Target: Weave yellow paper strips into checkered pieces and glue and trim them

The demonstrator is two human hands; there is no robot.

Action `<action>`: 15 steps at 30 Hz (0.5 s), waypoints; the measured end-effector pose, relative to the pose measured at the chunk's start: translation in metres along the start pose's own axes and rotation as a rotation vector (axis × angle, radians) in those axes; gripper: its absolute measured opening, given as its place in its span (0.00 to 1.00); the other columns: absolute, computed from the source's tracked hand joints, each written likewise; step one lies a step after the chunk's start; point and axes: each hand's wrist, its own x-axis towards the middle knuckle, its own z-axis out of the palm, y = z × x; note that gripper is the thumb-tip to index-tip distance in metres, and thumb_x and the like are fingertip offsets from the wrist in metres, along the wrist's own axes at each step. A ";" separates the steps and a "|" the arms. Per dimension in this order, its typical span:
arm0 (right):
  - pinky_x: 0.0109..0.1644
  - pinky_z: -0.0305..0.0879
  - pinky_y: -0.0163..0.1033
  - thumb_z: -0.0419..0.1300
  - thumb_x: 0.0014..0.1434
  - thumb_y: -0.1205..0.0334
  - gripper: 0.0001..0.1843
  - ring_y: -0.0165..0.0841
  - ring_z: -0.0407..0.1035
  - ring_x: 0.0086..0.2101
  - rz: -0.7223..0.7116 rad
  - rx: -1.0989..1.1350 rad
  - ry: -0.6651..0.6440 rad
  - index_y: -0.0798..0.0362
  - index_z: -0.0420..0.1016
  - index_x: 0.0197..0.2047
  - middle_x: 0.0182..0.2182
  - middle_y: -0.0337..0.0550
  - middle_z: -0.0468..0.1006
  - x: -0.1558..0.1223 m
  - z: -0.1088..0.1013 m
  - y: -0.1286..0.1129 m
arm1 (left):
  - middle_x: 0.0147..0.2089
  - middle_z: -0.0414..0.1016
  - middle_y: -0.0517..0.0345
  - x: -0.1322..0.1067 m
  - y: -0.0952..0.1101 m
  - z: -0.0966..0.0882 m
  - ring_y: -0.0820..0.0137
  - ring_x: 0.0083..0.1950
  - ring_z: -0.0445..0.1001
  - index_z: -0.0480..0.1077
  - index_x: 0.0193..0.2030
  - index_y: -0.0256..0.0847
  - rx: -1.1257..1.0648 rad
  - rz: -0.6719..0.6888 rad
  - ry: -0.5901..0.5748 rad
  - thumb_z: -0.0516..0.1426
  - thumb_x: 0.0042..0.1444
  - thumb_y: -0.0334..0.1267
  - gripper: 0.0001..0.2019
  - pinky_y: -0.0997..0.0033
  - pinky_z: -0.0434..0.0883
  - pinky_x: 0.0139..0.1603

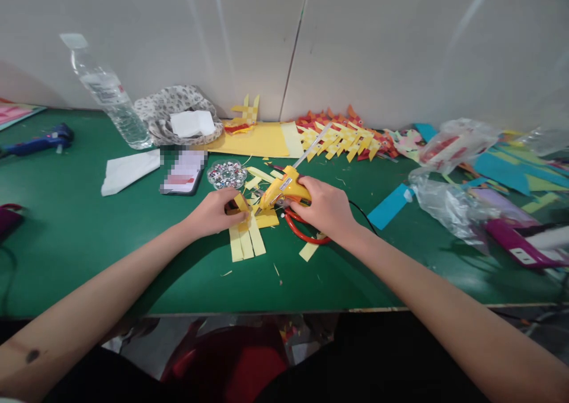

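Observation:
My right hand (326,207) is wrapped round a yellow hot glue gun (284,188), with a long clear glue stick (313,145) poking out of its back. The nozzle points down and left toward the paper strips. In my left hand (217,213), thumb and fingers pinch a darker yellow paper strip (241,202), its end raised. Just below it lie pale yellow paper strips (246,243), partly woven with darker ones. Red-handled scissors (306,235) rest under the glue gun and my right hand; their blades are mostly hidden.
A round case of small beads (226,175) and a phone (183,172) lie beyond my left hand. Further back are a water bottle (113,101), yellow paper sheets (253,140) and woven paper fish (338,136). Plastic bags (448,207) and a purple glue gun (515,243) lie right.

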 end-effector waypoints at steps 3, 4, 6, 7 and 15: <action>0.31 0.63 0.39 0.58 0.51 0.49 0.21 0.39 0.72 0.36 -0.022 0.001 0.010 0.56 0.69 0.43 0.37 0.47 0.77 0.000 0.000 0.000 | 0.27 0.64 0.62 0.000 0.001 0.000 0.75 0.27 0.63 0.64 0.27 0.39 0.000 0.004 -0.002 0.55 0.49 0.39 0.06 0.75 0.61 0.27; 0.31 0.63 0.39 0.57 0.51 0.49 0.21 0.39 0.72 0.36 -0.027 0.004 0.011 0.56 0.69 0.42 0.37 0.47 0.77 0.000 0.000 -0.001 | 0.26 0.64 0.62 0.000 0.001 0.000 0.75 0.27 0.63 0.64 0.27 0.39 0.004 0.004 0.000 0.55 0.49 0.39 0.06 0.75 0.61 0.27; 0.31 0.63 0.39 0.57 0.52 0.49 0.21 0.39 0.72 0.35 -0.030 0.010 0.010 0.56 0.69 0.43 0.36 0.47 0.78 0.000 0.000 -0.002 | 0.27 0.64 0.62 0.000 0.000 0.000 0.75 0.26 0.63 0.64 0.27 0.39 0.012 0.000 0.002 0.55 0.49 0.39 0.06 0.74 0.61 0.27; 0.31 0.63 0.39 0.57 0.52 0.49 0.21 0.39 0.72 0.35 -0.028 0.010 0.011 0.57 0.68 0.43 0.36 0.47 0.78 0.000 0.000 -0.003 | 0.27 0.63 0.62 0.000 0.000 0.000 0.75 0.26 0.63 0.64 0.27 0.39 0.012 -0.001 0.002 0.55 0.49 0.39 0.06 0.74 0.61 0.27; 0.30 0.62 0.38 0.58 0.51 0.49 0.20 0.39 0.72 0.34 -0.026 -0.006 0.026 0.56 0.69 0.41 0.35 0.48 0.77 0.000 -0.002 -0.002 | 0.28 0.65 0.60 0.000 -0.002 0.001 0.74 0.28 0.63 0.65 0.29 0.39 0.004 0.004 -0.009 0.55 0.50 0.39 0.06 0.73 0.62 0.28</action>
